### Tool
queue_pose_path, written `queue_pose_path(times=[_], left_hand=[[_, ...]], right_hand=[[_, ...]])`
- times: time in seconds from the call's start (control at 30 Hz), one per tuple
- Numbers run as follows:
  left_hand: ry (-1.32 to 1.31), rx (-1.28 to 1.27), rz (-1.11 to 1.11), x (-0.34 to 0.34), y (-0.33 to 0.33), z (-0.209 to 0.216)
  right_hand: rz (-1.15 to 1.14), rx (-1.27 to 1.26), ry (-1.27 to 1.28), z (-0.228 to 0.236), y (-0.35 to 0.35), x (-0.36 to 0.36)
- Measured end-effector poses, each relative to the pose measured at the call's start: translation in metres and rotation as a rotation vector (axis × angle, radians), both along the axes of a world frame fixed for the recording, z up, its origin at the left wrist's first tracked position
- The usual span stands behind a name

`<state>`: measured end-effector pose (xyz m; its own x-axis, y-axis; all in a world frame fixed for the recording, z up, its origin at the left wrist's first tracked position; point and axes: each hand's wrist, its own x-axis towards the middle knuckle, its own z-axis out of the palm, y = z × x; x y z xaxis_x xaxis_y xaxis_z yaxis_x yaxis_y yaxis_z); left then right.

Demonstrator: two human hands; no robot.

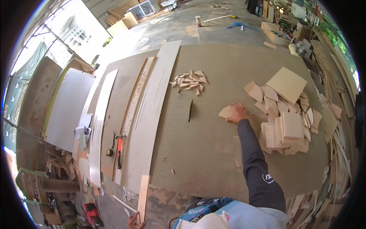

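Pale fan-shaped wood offcut (225, 112)

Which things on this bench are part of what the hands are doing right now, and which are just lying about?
In hand:
right hand on a curved wood piece
left hand holding a wood strip
saw blade
stack of cut pieces

Lying about:
hammer
tape measure
triangle offcuts
long white boards

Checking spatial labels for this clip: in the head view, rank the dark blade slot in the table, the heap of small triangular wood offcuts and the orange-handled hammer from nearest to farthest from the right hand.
1. Dark blade slot in the table, just left of the right hand.
2. Heap of small triangular wood offcuts, up and to the left.
3. Orange-handled hammer, far left by the long white boards.
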<state>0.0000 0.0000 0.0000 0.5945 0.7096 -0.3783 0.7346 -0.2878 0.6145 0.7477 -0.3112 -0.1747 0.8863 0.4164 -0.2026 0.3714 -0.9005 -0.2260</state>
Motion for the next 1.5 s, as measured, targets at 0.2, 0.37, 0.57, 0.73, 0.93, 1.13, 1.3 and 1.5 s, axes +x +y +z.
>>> queue_pose_path(times=[0.2,0.37,0.57,0.73,0.93,1.13,1.3,1.5], left_hand=[[-0.223,0.248,0.018,0.08,-0.011,-0.091],[-0.29,0.4,0.039,0.146,-0.022,-0.144],[-0.267,0.524,0.007,0.195,-0.02,-0.173],[-0.148,0.662,0.03,0.22,-0.043,-0.193],[-0.191,0.53,-0.041,0.199,-0.018,-0.2],[0.046,0.624,-0.324,0.212,-0.021,-0.09],[0.219,0.544,-0.516,0.16,-0.028,-0.024],[0.39,0.415,-0.574,0.032,-0.005,0.062]], right_hand=[[0.152,0.131,0.007,0.001,-0.023,-0.037],[0.146,0.113,-0.212,0.023,-0.028,-0.063],[-0.488,0.102,-0.7,0.074,-0.046,-0.099],[-0.032,0.412,-0.273,0.071,-0.06,-0.188],[-0.046,0.565,0.062,0.02,-0.111,-0.292],[-0.271,0.528,-0.01,0.01,-0.172,-0.335],[-0.245,0.527,0.019,0.027,-0.174,-0.336],[-0.217,0.592,0.007,0.019,-0.175,-0.329]])
